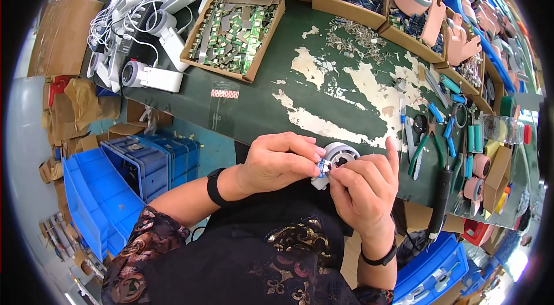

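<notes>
Near the table's front edge, a white round plastic housing (341, 149) with a dark inside sits between my two hands. My left hand (281, 159) comes in from the left, its thumb and fingertips closed on a small blue circuit board (322, 167) with a metal part, at the housing's near side. On the other side, my right hand (368, 192) has thumb and fingertips pinched together close to the board, with the little finger raised. What lies inside that pinch is hidden, and the lower part of the housing is covered by the hands.
A cardboard tray of green circuit boards (236, 36) stands beyond my hands, beside white handheld devices (164, 77) with cables. Small metal parts (355, 39) lie loose on the worn green table (259, 109). Pliers (428, 146) and an electric screwdriver (441, 198) are at right.
</notes>
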### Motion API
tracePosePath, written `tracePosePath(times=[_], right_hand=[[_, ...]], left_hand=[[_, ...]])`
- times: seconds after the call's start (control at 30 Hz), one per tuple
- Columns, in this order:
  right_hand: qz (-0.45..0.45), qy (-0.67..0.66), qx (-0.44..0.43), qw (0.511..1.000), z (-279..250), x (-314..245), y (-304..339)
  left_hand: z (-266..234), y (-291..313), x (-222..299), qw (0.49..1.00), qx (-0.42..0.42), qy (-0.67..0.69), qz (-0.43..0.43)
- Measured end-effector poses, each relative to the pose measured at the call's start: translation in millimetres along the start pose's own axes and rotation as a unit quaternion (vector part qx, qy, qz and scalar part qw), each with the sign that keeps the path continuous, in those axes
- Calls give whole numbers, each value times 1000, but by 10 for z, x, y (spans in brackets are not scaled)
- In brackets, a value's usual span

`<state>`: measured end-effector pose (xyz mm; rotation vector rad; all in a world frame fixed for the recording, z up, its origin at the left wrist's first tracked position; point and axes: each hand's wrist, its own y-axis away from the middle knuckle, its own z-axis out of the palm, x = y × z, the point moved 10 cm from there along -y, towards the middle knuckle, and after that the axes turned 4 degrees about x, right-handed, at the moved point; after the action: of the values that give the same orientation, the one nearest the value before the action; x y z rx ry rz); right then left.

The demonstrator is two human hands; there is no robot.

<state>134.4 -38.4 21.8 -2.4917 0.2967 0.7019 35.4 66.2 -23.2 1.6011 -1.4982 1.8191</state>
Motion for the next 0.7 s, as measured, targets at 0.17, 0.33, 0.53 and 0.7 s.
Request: tracePosePath(times=[0.17,0.33,0.53,0.7], right_hand=[[-9,9,21,1000,1,-13,-17],[-12,-2,29,1000,22,7,-24],[-21,-13,26,999,51,16,-32],[-33,-16,12,999,65,23,-50]], left_hand=[[3,-1,-25,1000,7,10,-4],[0,-11,-19,1000,-3,11,-3],[-1,-28,-31,1000,-3,9,-7],[2,-28,-46,1000,-9,11,-10]])
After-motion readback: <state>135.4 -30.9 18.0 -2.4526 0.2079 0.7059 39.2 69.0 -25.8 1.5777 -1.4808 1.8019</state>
